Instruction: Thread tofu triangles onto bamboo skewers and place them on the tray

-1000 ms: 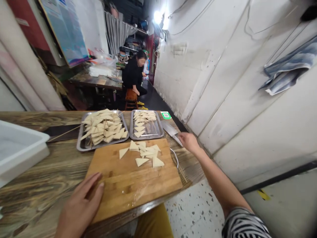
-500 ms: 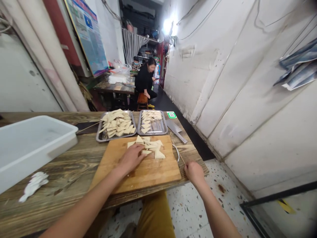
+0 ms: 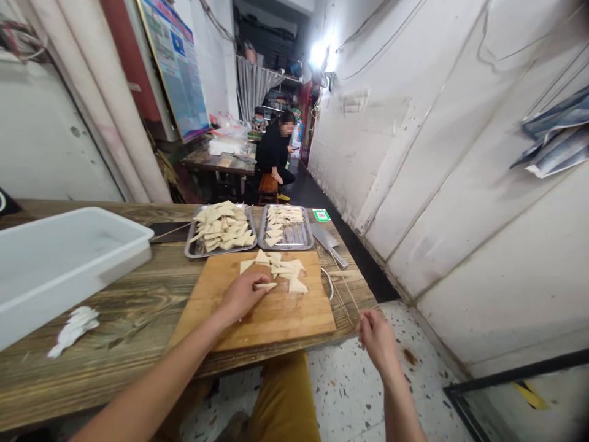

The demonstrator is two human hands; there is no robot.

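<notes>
Over the wooden cutting board (image 3: 285, 325), my left hand (image 3: 242, 296) is closed on a thin pale triangle of what looks like tofu (image 3: 265, 285), held edge-on. More pale triangles (image 3: 297, 285) lie in a loose heap just beyond the fingers. Past the table's right edge, my right hand (image 3: 378, 334) pinches the near end of a thin wooden skewer (image 3: 348, 290), which points away toward the cleaver. Several other skewers (image 3: 339, 301) lie on the table right of the board, beside the board's white loop handle (image 3: 328, 282).
Behind the board stand a metal tray (image 3: 188, 250) piled with skewered triangles and a second tray (image 3: 309, 242) with fewer. A cleaver (image 3: 331, 245) lies right of them. At left are a white plastic bin (image 3: 124, 261) and a crumpled tissue (image 3: 73, 330). A person (image 3: 276, 150) sits farther back.
My left hand has lifted a triangle from the heap's near edge. My right hand has moved right and slightly toward me with the skewer, and other skewers on the table now show.
</notes>
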